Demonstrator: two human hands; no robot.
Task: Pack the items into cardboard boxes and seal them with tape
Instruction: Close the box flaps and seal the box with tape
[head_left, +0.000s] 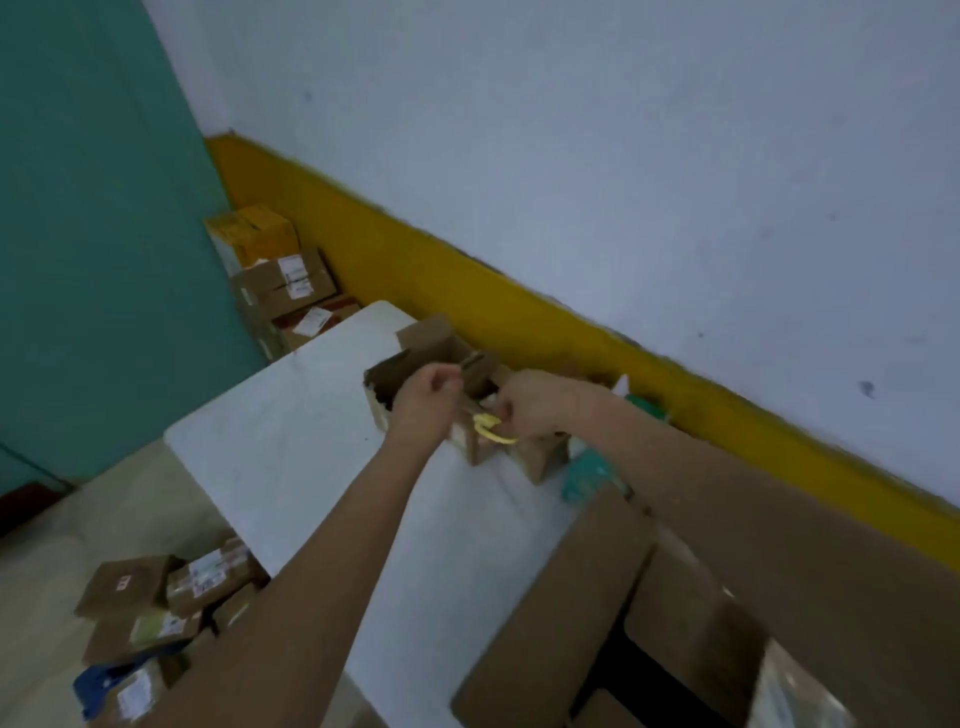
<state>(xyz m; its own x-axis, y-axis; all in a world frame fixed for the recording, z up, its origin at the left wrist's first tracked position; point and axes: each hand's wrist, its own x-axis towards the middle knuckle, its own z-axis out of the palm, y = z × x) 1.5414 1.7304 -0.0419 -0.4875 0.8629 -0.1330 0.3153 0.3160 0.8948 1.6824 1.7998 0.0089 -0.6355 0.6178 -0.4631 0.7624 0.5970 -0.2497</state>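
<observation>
The open brown cardboard box (427, 333) is judged unsealed, while a yellow loop (491, 435) is gripped by right fingers (511, 410), a dark strip (470, 361) by left fingers (445, 383).

1 view — a wide-angle camera on the person's head, facing forward and down along both outstretched arms. The frame is strongly rolled: the table (291, 431) edge and the wall's yellow stripe (467, 291) run diagonally from upper left to lower right. The left hand (423, 402) and right hand (530, 402) sit near the centre at arm's length, blurred, over an open box (415, 353) on the table's far side. A nearer box (571, 597) fills the lower right, cut by the frame edge. Floor parcels (156, 613) lie at lower left — far below the lens. The wall (623, 130) takes the upper half.
</observation>
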